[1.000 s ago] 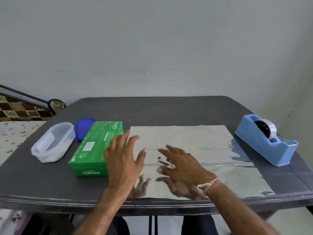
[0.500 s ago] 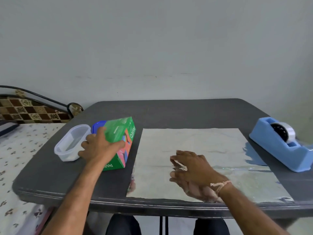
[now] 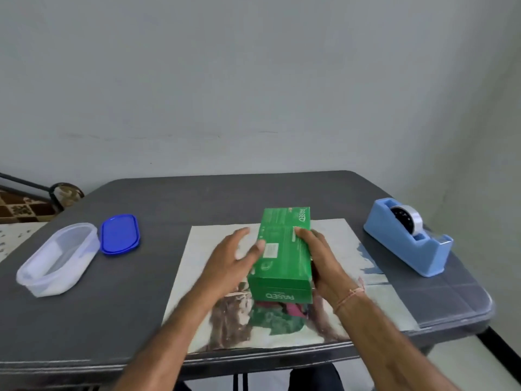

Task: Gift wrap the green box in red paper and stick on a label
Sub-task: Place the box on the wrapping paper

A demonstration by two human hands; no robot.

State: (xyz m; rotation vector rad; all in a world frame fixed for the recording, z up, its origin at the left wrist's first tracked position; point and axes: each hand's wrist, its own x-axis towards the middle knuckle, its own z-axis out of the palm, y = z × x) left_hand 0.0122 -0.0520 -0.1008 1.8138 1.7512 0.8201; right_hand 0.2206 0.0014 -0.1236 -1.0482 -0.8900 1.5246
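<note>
The rectangular green box [image 3: 283, 249] of cardboard lies on the middle of the shiny, mirror-like paper [image 3: 338, 241] on the dark matte table [image 3: 127, 292]. The right hand [image 3: 324, 263] grips its right side, fingers curled over the top edge. The left hand [image 3: 228, 266], fingers spread and straight, touches its left side

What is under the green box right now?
The silvery wrapping sheet lies beneath the green box, spread on the dark table. The patch directly below is covered, so contact cannot be judged.
</note>
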